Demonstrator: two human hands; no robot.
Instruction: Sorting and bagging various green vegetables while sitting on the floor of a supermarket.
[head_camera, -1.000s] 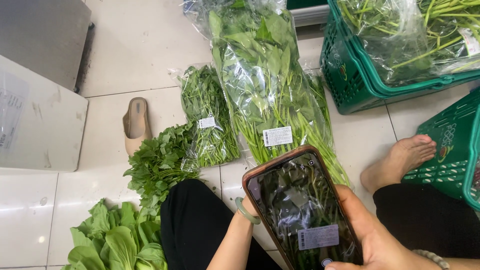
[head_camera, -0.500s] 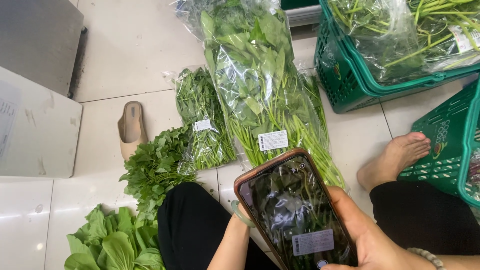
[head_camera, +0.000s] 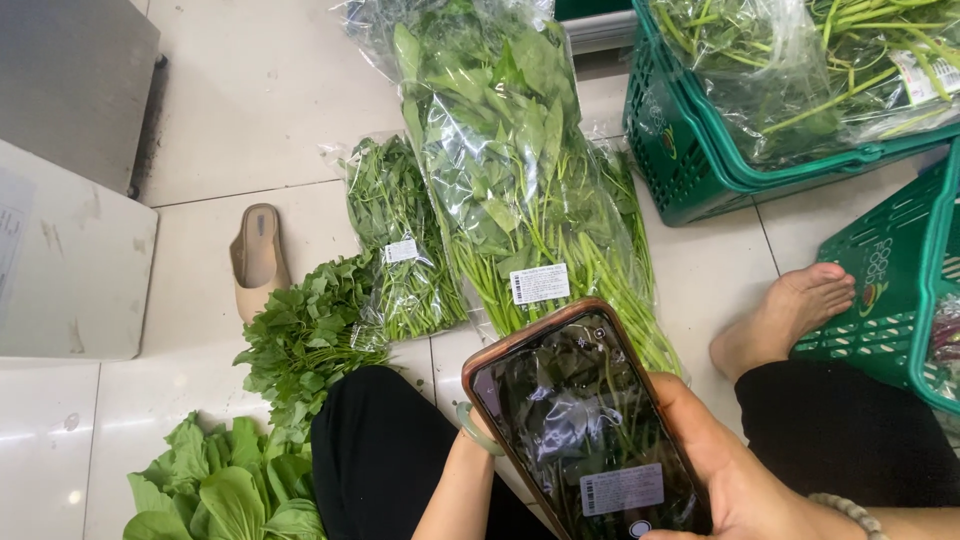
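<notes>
My right hand (head_camera: 735, 485) holds a dark phone (head_camera: 580, 430) in a reddish case, its screen showing bagged greens and a barcode label. Behind the phone rises a large clear bag of long-stemmed leafy greens (head_camera: 510, 160) with a white barcode label (head_camera: 540, 283). My left hand (head_camera: 478, 440), a green band on its wrist, reaches under the phone to the bag's stem end and holds the bag up. Its fingers are hidden by the phone.
A smaller bag of greens (head_camera: 400, 240) lies on the tiled floor beside loose leafy herbs (head_camera: 300, 340) and bok choy (head_camera: 230, 490). A beige sandal (head_camera: 258, 255) lies at the left. Two green baskets (head_camera: 700, 160) (head_camera: 900, 290) stand at the right, beside my bare foot (head_camera: 790, 310).
The view has drifted slightly, so everything sits a little more to the left. The phone and the bag keep the same pose relative to each other.
</notes>
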